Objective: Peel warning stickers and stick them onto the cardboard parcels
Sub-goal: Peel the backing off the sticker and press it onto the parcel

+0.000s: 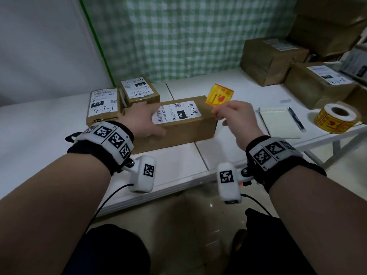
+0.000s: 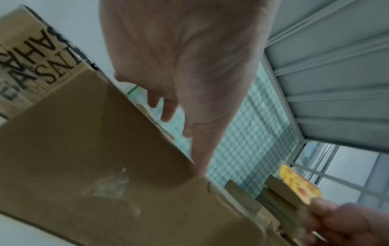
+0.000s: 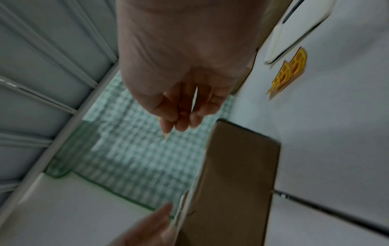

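A long cardboard parcel [image 1: 184, 126] with a white shipping label lies in the middle of the white table [image 1: 170, 167]. My left hand [image 1: 146, 116] rests on the parcel's left end, fingers laid straight over the top and thumb down the front face. In the left wrist view the left hand [image 2: 189, 74] reaches over the parcel [image 2: 94, 166]. My right hand [image 1: 218, 112] pinches the lower edge of a yellow and red warning sticker [image 1: 219, 95] and holds it upright just above the parcel's right end. The sticker [image 2: 299, 184] hangs free of the cardboard.
Two labelled parcels [image 1: 103, 105] [image 1: 139, 90] stand behind my left hand. More boxes [image 1: 272, 58] [image 1: 317, 82] are stacked at the back right. A sticker roll [image 1: 335, 118], a notepad [image 1: 280, 122] and a pen [image 1: 296, 118] lie to the right. A checked curtain [image 1: 188, 36] hangs behind.
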